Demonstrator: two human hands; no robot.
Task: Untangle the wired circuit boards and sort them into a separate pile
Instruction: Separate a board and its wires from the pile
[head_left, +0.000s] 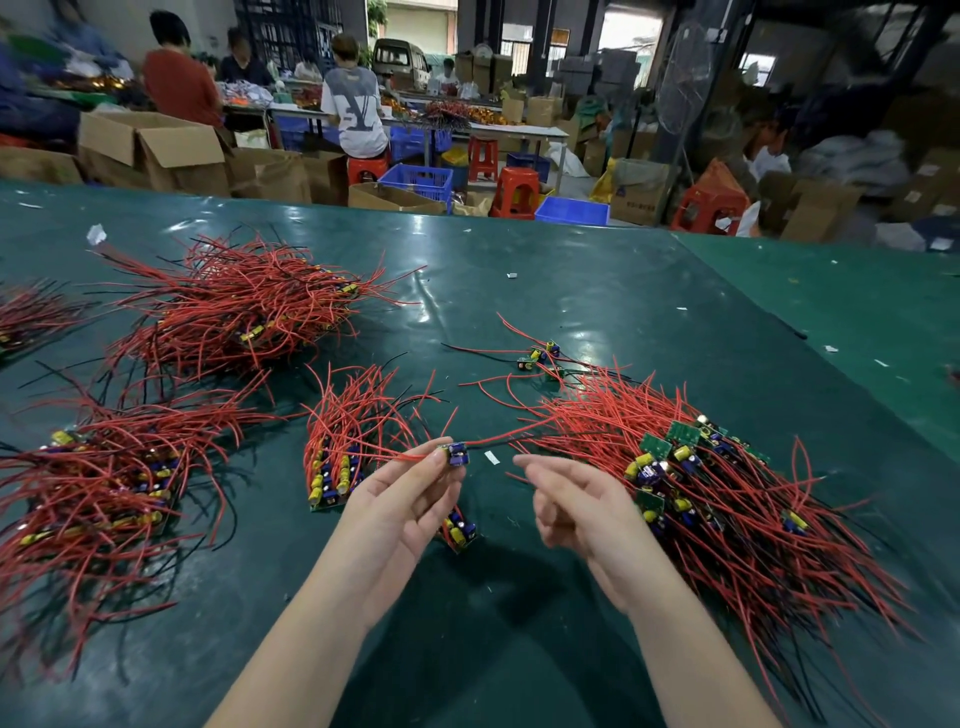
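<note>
My left hand (410, 499) pinches a small circuit board (455, 454) with blue and yellow parts, held above the green table (519, 597). Its red and black wires run right into the tangled heap of wired boards (727, 488). My right hand (576, 499) hovers beside that heap with fingers loosely curled and nothing in them. Just left of my left hand lies a small stack of sorted boards (337, 467) with their red wires fanning upward. A single board (460, 530) lies on the table below my left hand.
Larger piles of red-wired boards lie at the left (98, 483) and far left (234, 306). A few loose boards (540, 358) sit beyond the heap. Past the table's far edge are cardboard boxes, blue crates, red stools and seated people.
</note>
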